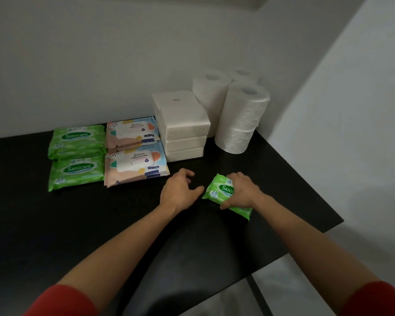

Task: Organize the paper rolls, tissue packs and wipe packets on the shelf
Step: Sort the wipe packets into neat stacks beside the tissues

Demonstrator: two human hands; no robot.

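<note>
My right hand (pixel 243 190) grips a green Sanicare wipe packet (pixel 217 190) lying on the black shelf (pixel 55 224), right of centre. My left hand (pixel 179 190) rests on the shelf just left of that packet, fingers loosely curled and holding nothing. At the back left lie two stacks of green Sanicare packets (pixel 77 156). Beside them sit two pastel wipe packets (pixel 135 158). A stack of white tissue packs (pixel 183 128) stands right of those. White paper rolls (pixel 240 117) stand upright in the back right corner.
White walls close the shelf at the back and on the right. The shelf's right edge (pixel 328 224) runs close past the held packet. Bare black surface lies in front of the packets. A dark frame bar (pixel 258 293) shows below the shelf.
</note>
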